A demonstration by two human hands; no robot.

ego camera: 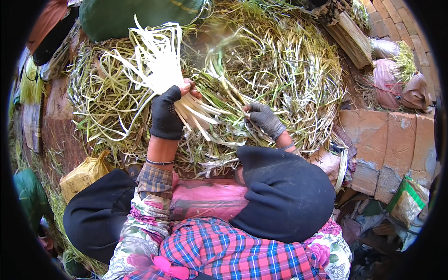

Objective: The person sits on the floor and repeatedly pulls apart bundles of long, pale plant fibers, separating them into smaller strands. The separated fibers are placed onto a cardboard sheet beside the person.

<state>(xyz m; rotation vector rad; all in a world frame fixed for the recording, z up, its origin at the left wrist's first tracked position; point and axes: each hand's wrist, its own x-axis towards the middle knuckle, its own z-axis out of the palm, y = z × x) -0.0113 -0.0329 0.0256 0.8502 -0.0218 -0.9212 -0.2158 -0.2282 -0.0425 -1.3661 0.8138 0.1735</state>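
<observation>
My left hand (169, 110), in a black fingerless glove, grips a thick bundle of pale, flat-leaved stalks (159, 68). Their leaves fan out beyond the fist, and the white stems stick out on the right side. Lower and to the right, my right hand (266, 119) wears a worn dark fingerless glove. Its fingertips are pinched around a few thin greenish stalks (232, 89), whose upper leaves look blurred. Beneath both hands spreads a wide heap of loose green, yellow and white stalks (297, 77), mixed with dry trimmings.
A green sack (136, 17) lies beyond the heap. On the right are a wooden block (351, 40), pink wrapped bundles (386, 82) and a low brick ledge (388, 136). A yellow bag (84, 173) stands by my left knee. Another person's dark-clothed leg (57, 33) shows at upper left.
</observation>
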